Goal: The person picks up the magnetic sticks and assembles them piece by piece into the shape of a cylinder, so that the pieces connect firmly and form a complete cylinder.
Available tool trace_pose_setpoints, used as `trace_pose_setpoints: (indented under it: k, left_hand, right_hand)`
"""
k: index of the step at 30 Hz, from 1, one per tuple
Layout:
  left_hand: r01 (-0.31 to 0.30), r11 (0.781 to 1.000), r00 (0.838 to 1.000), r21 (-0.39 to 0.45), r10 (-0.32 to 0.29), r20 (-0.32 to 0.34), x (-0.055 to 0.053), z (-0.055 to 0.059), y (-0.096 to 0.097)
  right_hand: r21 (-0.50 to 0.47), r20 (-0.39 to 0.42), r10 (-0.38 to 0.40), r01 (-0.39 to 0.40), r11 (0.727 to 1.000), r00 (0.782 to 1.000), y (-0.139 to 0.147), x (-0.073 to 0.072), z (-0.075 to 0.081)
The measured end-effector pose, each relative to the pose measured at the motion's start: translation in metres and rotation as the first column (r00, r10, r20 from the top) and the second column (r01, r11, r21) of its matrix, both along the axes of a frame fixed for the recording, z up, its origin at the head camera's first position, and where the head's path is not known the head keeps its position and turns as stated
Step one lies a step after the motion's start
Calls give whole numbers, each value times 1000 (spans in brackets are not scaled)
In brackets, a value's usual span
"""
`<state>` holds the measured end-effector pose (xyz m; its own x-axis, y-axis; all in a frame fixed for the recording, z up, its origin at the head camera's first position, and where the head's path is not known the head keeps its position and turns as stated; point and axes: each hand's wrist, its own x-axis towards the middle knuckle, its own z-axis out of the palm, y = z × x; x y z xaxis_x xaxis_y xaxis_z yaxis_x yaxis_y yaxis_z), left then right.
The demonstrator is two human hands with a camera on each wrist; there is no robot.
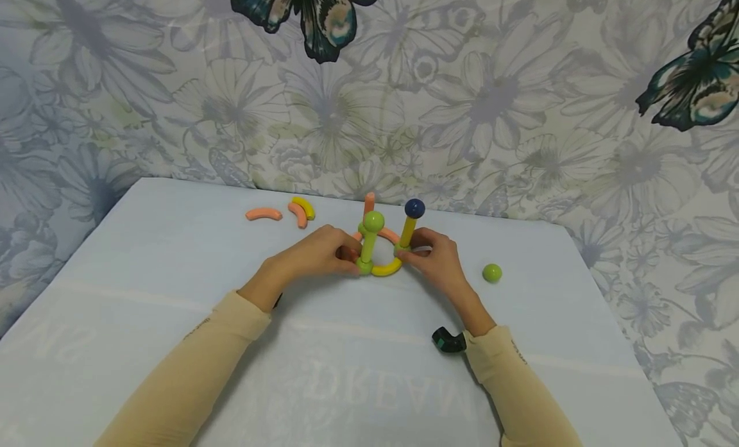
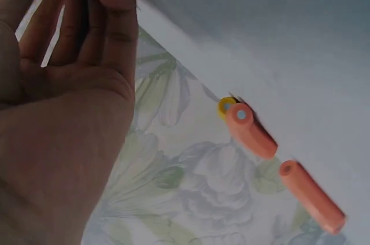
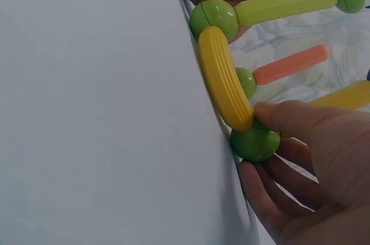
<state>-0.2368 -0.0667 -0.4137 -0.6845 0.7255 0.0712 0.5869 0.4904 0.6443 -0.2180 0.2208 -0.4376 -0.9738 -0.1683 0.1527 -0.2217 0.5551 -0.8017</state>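
Observation:
A ring of toy balls and curved rods lies on the white table [image 1: 346,383], with straight rods standing up from it. My left hand [image 1: 314,253] grips the green ball [image 3: 214,18] at the ring's left, thumb on it. A light green rod [image 1: 368,247] rises from that ball, topped by another green ball [image 1: 374,221]. My right hand [image 1: 437,260] pinches the right-hand green ball [image 3: 254,143], below a yellow straight rod [image 1: 408,231] with a dark blue ball [image 1: 414,208] on top. A yellow curved rod [image 3: 224,77] joins the two held balls. Behind stands an orange rod [image 3: 292,65].
Two loose orange curved rods, one farther left [image 1: 263,213] and one beside a yellow curved rod [image 1: 306,207], lie at the back left. A loose green ball [image 1: 492,273] sits to the right. The patterned wall [image 1: 346,126] rises behind the table's back edge.

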Motion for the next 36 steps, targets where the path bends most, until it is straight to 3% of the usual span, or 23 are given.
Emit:
trace_pose_setpoints:
  k: [8, 17, 28, 36]
  left_hand:
    - [-36, 999, 998, -21, 37, 57, -7, 4, -15]
    - [-91, 994, 995, -54, 93, 24, -13, 8, -22]
    - [-187, 982, 981, -7, 188, 50, -15, 9, -25]
    - [-220, 975, 975, -8, 220, 31, -16, 7, -24]
  right_hand:
    - [52, 11, 49, -50, 997, 999, 0, 1, 4]
    - [115, 42, 144, -148, 982, 989, -1, 3, 13]
    - [185, 91, 226, -240, 953, 970, -7, 9, 24]
    - [185, 72, 286, -294, 938, 956, -15, 15, 26]
